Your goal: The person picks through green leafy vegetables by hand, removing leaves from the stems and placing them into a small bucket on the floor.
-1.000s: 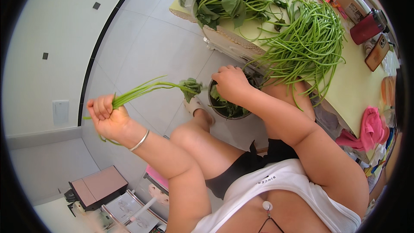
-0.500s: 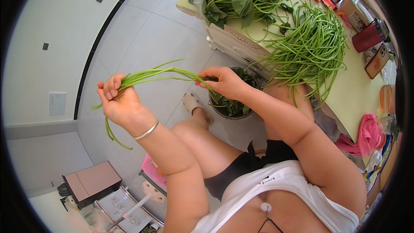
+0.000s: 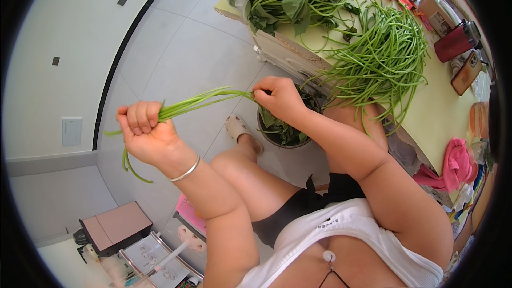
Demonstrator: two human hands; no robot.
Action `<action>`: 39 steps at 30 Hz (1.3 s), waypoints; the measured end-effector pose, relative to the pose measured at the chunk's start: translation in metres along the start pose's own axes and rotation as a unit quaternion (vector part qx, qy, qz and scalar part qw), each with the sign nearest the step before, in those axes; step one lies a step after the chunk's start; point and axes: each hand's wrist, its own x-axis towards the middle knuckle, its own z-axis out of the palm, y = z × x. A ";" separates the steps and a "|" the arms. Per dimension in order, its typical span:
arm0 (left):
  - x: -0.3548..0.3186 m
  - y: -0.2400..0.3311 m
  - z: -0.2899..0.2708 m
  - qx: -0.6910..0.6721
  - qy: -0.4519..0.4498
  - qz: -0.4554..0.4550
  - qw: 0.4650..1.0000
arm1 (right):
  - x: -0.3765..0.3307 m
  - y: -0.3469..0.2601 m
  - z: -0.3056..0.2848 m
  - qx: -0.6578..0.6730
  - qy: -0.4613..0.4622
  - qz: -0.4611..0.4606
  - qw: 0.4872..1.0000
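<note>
A small bunch of long green stems [image 3: 205, 97] stretches between my two hands over the floor. My left hand [image 3: 146, 133], with a silver bangle on its wrist, is wrapped round one end, and a few stem ends stick out past it. At the other end, my right hand [image 3: 278, 97] pinches the tips with its fingers closed. Below and behind the right hand stands a dark bin [image 3: 285, 144] with green leaves in it. On the table to the right lies a big heap of bare green stems [image 3: 381, 58], some hanging over the edge.
Leafy greens [image 3: 296, 2] lie in a clear plastic bag at the table's far end. Along the table's right side are a dark red cup [image 3: 453, 42], a phone [image 3: 466, 73] and a pink cloth [image 3: 456, 165]. A pinkish box [image 3: 117, 225] sits at lower left.
My right hand has closed more tightly on the stem tips and moved slightly right. The left hand has shifted a little left and down, and the bunch is straighter.
</note>
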 end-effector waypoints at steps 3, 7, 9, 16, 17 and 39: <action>-0.006 -0.005 0.010 -0.004 -0.001 0.010 1.000 | 0.012 0.022 -0.006 0.087 -0.009 0.128 0.988; -0.002 0.032 0.009 -0.055 -0.083 0.004 0.995 | 0.012 0.027 -0.007 0.170 -0.046 0.108 0.978; 0.000 0.037 0.001 -0.062 -0.081 -0.005 0.995 | 0.007 0.018 -0.002 0.146 -0.064 0.068 0.985; -0.002 0.010 0.006 -0.056 -0.021 -0.017 0.998 | 0.004 -0.007 -0.006 0.158 -0.175 0.060 0.970; -0.002 0.009 0.006 -0.050 -0.021 -0.015 0.998 | 0.004 -0.004 -0.006 0.154 -0.184 0.052 0.969; -0.028 -0.019 0.027 0.131 -0.093 0.037 0.986 | 0.001 -0.005 -0.004 -0.036 -0.107 0.101 0.988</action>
